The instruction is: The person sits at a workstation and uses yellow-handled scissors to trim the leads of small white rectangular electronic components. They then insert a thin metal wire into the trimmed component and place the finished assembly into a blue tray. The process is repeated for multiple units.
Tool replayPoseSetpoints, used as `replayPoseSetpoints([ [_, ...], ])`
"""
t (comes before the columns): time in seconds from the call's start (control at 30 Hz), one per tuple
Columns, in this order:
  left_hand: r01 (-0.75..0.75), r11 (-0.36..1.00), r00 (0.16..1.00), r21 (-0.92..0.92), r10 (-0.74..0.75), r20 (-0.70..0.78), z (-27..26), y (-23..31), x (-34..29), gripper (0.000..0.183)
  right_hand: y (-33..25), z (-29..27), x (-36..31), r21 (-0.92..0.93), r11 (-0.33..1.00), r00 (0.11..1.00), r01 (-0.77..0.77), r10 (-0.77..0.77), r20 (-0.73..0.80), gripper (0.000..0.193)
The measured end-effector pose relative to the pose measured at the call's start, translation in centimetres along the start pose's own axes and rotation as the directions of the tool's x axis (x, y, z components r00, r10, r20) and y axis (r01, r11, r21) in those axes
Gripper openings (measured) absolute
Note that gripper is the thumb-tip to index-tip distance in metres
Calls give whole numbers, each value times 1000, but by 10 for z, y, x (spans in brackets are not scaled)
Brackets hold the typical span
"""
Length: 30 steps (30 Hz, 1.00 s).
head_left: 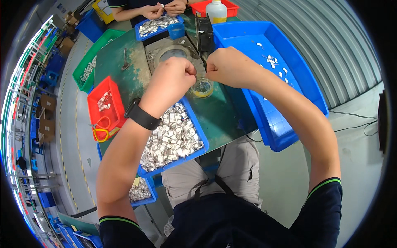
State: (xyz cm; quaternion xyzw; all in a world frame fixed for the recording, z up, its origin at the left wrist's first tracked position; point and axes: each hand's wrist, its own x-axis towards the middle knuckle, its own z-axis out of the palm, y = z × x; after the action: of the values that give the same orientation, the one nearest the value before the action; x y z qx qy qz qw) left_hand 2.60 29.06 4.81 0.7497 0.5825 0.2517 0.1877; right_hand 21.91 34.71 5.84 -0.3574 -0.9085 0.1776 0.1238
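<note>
Green desk (219, 113), worn patches on top, fills the middle. Big blue tray (244, 31) on its right side, loose scatter of white pieces inside. Green bin (94, 51) at the far left edge, more white pieces in it. Smaller blue tray (205, 141) at the near edge, just above the lap, packed with white pieces. Co-worker's blue tray (149, 37) across the desk, also loaded, with the co-worker's hands above it. Red bin (120, 108) on the left, small batch of white pieces inside.

Left hand (175, 78): over the desk, past the near tray, fingers curled in. Right hand (227, 66): just beside it, fingers also curled, near the black box (203, 37). Small gap between the hands. Can't tell if either grip has anything; fingertips hidden or too small to read.

White bottle (216, 10) at the far side, behind the black box. Scissors (102, 129), orange-yellow handles, at the red bin's near end. Small round jar (202, 89), yellowish rim, below the gap between hands. White pieces (175, 136): small, boxy, thin wires on some, main heap in the near tray.
</note>
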Motion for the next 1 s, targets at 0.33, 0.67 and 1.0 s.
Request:
replayPoseSetpoints([
  [0.33,-15,999,999,33,14,33,23,-9,6,18,15,16,5,17,1000,999,-3,2,52,15],
  [0.67,-23,999,1000,30,23,21,31,-11,8,16,20,22,8,5,1000,997,1,-2,79,15],
  [1.0,73,990,969,-124,-100,-225,-28,-9,-16,20,-2,-7,21,131,991,995,-29,41,-86,14],
])
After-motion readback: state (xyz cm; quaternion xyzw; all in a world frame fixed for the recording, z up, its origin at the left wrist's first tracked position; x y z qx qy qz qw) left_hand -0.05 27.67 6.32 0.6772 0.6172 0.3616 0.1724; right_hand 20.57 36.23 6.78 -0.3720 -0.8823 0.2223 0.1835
